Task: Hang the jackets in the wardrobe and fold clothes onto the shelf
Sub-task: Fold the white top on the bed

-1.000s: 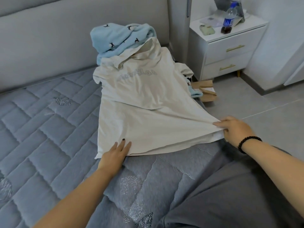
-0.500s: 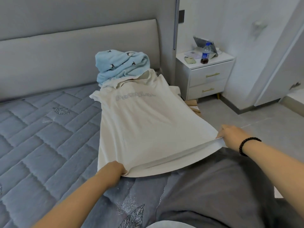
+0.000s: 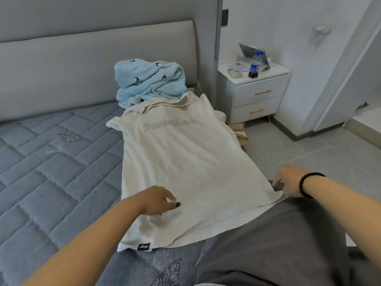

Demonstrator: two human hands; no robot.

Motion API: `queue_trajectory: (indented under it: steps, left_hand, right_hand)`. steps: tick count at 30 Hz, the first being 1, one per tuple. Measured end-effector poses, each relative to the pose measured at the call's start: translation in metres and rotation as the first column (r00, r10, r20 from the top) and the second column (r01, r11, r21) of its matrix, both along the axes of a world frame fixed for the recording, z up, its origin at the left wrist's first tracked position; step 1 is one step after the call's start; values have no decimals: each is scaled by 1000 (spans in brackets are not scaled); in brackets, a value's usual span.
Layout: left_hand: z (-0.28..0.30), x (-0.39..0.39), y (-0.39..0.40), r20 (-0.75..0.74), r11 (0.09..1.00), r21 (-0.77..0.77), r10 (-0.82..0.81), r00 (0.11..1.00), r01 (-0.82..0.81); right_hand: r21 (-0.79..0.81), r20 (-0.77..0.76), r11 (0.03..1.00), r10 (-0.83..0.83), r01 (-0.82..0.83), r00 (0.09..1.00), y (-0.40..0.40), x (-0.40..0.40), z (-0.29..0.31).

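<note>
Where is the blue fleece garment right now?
In the head view, the blue fleece garment is bunched at the head of the bed against the grey headboard, just beyond the cream T-shirt's collar and left of the white nightstand.

We see a cream T-shirt (image 3: 179, 162) spread flat on the bed (image 3: 51, 162). Our left hand (image 3: 156, 201) rests on its lower part with relaxed fingers (image 3: 171, 198). Our right hand (image 3: 288, 182) touches its right hem corner. A light-blue garment (image 3: 148, 83) lies heaped beyond the collar.
</note>
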State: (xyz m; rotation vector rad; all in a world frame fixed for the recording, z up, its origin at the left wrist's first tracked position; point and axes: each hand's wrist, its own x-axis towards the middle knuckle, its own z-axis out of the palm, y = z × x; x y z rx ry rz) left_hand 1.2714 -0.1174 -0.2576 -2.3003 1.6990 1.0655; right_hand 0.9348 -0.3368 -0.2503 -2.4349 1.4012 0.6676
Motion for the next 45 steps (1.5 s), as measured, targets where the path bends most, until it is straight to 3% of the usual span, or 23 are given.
queue_trajectory:
  steps: [5, 11, 14, 17, 20, 23, 25, 29, 36, 39, 43, 45]
  left_hand:
    - [-22, 10, -47, -86, 950, -242, 179, 980, -195]
    - [-55, 1, -131, -52, 938, -323, 118, 992, -128]
    - [-72, 2, -184, 30, 930, -360, 96, 995, -79]
    - [-84, 0, -240, 155, 932, -359, 115, 981, -53]
    - [-98, -2, -290, 260, 942, -318, 198, 945, -110]
    - [-108, 8, -337, 360, 932, -346, 235, 903, -104]
    - [-113, 19, -360, 421, 933, -360, 186, 888, -25]
    - [-130, 30, -370, 501, 896, -437, 176, 847, 72]
    - [-138, 32, -375, 448, 887, -457, 168, 878, 64]
    - [-141, 36, -374, 449, 883, -464, 160, 879, 76]
    - [-143, 37, -374, 442, 872, -482, 156, 883, 86]
    - [-143, 37, -373, 437, 871, -485, 155, 886, 86]
  right_hand:
    - [43, 74, 997, -63, 60, 995, -16, 29, -14]
    - [228, 362, 967, -190, 111, 913, -41, 79, -47]
    - [343, 512, 909, -391, 235, 765, -66, 91, -65]
    - [372, 607, 871, -490, 320, 626, -100, 99, -79]
    - [500, 671, 754, -648, 425, 359, -131, 110, -95]
    - [717, 538, 509, -839, 476, 85, -165, 129, -115]
    - [818, 419, 366, -907, 445, -25, -190, 146, -129]
    - [893, 334, 307, -942, 331, -29, -231, 179, -142]
    - [993, 79, 92, -982, -72, -169, -279, 233, -156]
    - [990, 18, 43, -983, -133, -180, -291, 246, -162]
    - [985, 8, 36, -987, -168, -163, -306, 254, -168]
    - [971, -25, 40, -963, -237, -267, -313, 251, -168]
